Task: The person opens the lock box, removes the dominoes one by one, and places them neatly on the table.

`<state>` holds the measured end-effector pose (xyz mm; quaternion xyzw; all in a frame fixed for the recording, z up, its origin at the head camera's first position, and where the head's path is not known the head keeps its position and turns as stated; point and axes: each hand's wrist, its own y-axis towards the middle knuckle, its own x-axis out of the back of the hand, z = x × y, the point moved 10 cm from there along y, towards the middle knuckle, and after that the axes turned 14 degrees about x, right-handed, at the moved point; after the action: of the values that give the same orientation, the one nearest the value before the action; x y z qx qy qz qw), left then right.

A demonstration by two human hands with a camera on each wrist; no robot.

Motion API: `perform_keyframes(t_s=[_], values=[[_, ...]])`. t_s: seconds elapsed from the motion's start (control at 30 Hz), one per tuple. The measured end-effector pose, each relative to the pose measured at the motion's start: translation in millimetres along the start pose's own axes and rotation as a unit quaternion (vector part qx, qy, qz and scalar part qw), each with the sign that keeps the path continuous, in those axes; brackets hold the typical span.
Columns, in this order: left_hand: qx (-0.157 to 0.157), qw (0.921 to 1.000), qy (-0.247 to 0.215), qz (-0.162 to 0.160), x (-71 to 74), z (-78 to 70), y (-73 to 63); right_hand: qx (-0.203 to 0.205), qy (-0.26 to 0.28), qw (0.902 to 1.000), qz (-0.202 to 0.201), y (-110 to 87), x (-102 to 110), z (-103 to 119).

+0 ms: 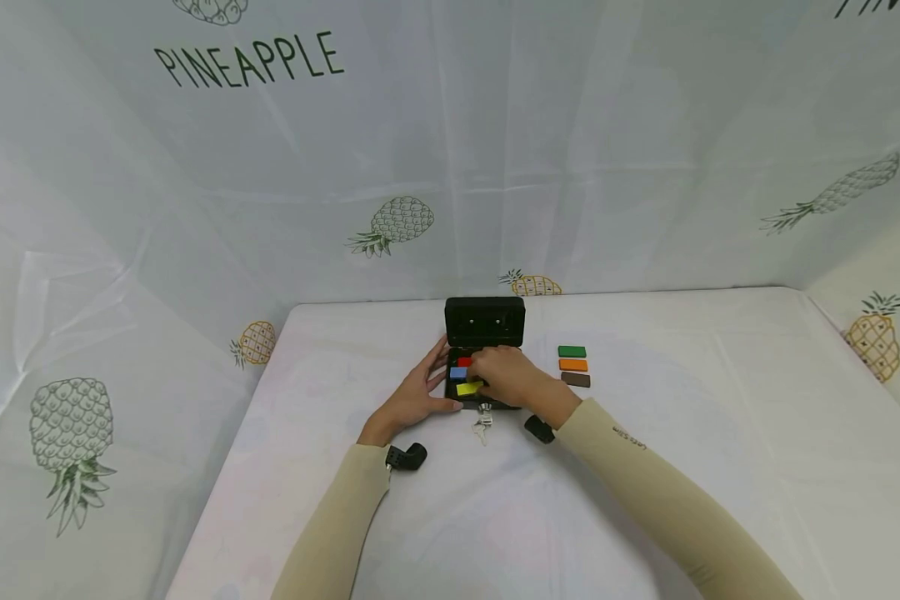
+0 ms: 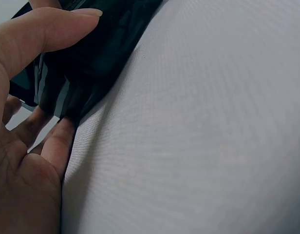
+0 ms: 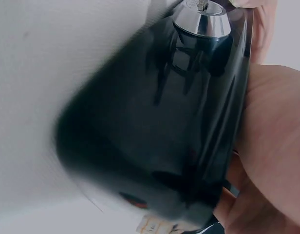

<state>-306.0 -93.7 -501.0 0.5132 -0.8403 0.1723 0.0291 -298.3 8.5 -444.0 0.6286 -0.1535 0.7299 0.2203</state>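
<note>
A small black lockable box (image 1: 484,322) stands on the table with its lid raised. My left hand (image 1: 412,396) lies against its front left corner, fingers spread along the left side and thumb along the front; the left wrist view shows the thumb (image 2: 67,29) touching the black wall. Over the box, my right hand (image 1: 506,375) reaches inside with curled fingers, pinching the right end of a slightly tilted yellow block (image 1: 468,389). Behind it lie a blue block (image 1: 458,373) and a red block (image 1: 465,362). The right hand hides the box's right half.
Keys (image 1: 481,430) hang from the silver lock (image 3: 202,19) on the box's front. Right of the box, a green block (image 1: 572,352), an orange block (image 1: 573,365) and a brown block (image 1: 576,380) lie in a column. A pineapple-printed sheet (image 1: 645,167) hangs behind the table.
</note>
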Motion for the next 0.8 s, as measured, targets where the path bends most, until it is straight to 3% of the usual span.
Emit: perform_keyframes(t_s=[0.3, 0.5, 0.8], values=[[-0.004, 1.0, 0.005, -0.002, -0.6, -0.4, 1.3, 0.002, -0.018, 0.9987, -0.047, -13.8, 13, -2], [-0.001, 0.9999, 0.012, -0.005, -0.3, 0.4, 2.2, -0.005, -0.019, 0.9943, -0.105, -35.2, 34, -5], [0.009, 0.9998, 0.013, -0.014, 0.3, 3.1, 3.3, -0.039, -0.034, 0.9869, -0.153, -72.1, 51, -16]])
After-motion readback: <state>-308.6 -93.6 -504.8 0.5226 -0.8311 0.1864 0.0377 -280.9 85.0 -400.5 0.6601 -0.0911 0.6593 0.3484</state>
